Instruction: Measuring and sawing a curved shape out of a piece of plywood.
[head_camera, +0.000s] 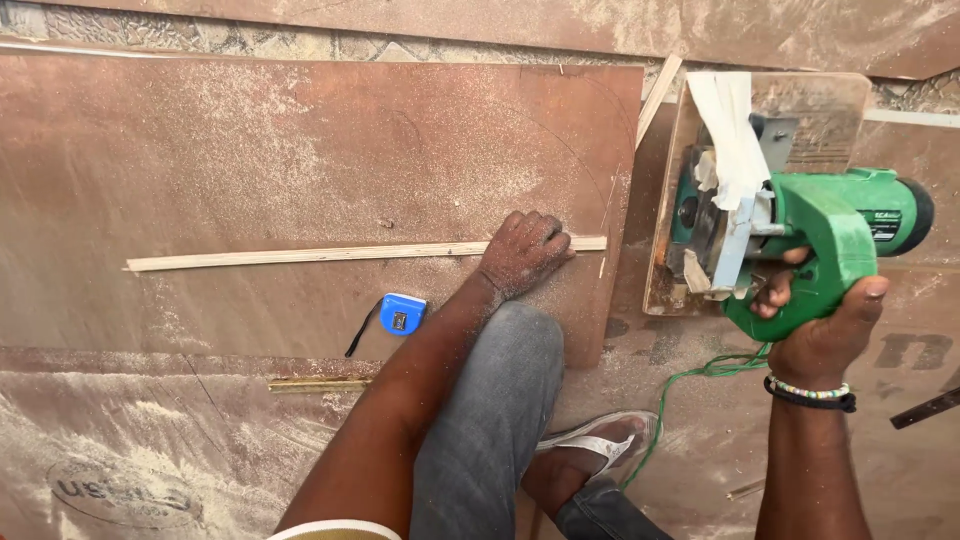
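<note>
head view: we look down on a brown plywood sheet (300, 160) dusted with sawdust, laid over other boards on the floor. our left hand (522, 250) presses flat, fingers curled, on the right end of a thin pale wooden strip (340, 254) that lies across the sheet, its far end reaching well to the left. our right hand (825, 325), a beaded bracelet (812, 393) at the wrist, is closed tight around the handle of a green handheld circular saw (800, 235); the saw sits just off the sheet's right edge, its base plate resting on a lower board, white tape wrapped about its guard. a blue tape measure (402, 313) lies on the sheet near our left forearm. our knee in grey jeans kneels on the sheet's near edge, and a sandalled foot (600, 445) rests beside the saw's green cord (690, 385), which trails loosely across the floor.

we judge the risks plain: the left hand lies close to the saw's path, so a slip or kickback could bring the blade to the fingers; the loose cord could snag under the foot or knee; and sawdust could let the strip slide.
</note>
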